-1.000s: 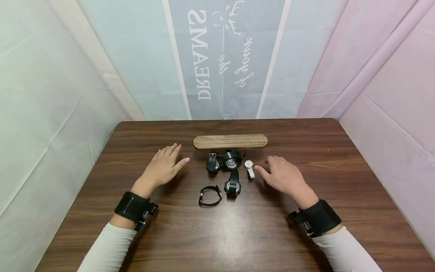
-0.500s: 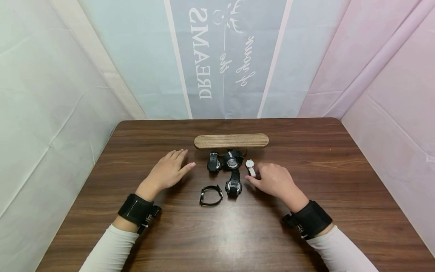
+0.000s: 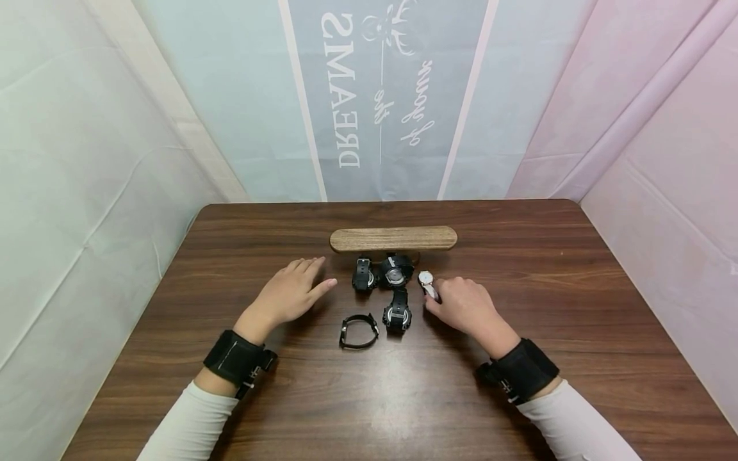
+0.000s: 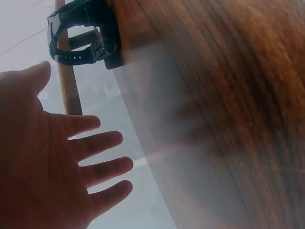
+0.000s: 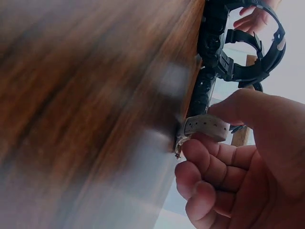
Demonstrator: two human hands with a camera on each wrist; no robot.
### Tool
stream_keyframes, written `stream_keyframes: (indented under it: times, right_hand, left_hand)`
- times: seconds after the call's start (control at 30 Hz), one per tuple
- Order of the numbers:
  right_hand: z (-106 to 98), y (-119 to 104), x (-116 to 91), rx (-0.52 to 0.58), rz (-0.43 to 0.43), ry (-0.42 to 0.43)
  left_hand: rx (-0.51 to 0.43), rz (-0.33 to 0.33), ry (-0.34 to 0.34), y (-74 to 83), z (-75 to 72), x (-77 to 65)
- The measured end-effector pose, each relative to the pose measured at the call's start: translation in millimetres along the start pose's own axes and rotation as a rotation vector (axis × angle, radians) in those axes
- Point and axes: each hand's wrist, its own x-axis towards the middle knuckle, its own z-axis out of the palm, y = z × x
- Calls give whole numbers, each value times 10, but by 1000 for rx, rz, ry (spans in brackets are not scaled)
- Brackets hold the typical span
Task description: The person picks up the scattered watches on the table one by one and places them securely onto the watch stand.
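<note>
Right hand [image 3: 461,304] has moved inward, pinching the white watch [image 3: 425,278] by its strap [image 5: 208,125], at that hand's ten o'clock; left hand [image 3: 288,291] is spread. Likely light, pliable strap: hold there, sparing the dial.

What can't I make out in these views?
Head: time on the white watch; dial too small.
Head: most fingertips of the right hand; hidden beneath it.
Left wrist: one end of the wooden bar; cut off by the top edge.
Right wrist: part of the left hand; behind a black strap.
</note>
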Motion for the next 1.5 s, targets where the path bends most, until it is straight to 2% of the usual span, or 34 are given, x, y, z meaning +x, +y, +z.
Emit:
stream_keyframes:
  times: [0.43,0.67,0.87,1.03,1.13,1.3,1.5]
  right_hand:
    - [-212,68,-76,119,56,108]
    - [-373,49,-162,143,53,222]
    - [-502,-17,-192,185,33,320]
    - [-591,-145,-205,284,1,369]
    - [-628,-233,-205,348,-17,417]
    - [-663,-361,-195,443,-25,480]
    - [-651,-479,-183,511,-55,512]
  left_hand:
    - [-6,32,24,86,-55,-24]
    - [-4,44,45,148,-97,-34]
    - [-18,60,99,221,-137,-44]
    - [-52,98,182,301,-176,-33]
    - [-79,127,213,358,-200,-16]
    - [-149,165,228,466,-258,-4]
    - [-347,250,221,596,-309,2]
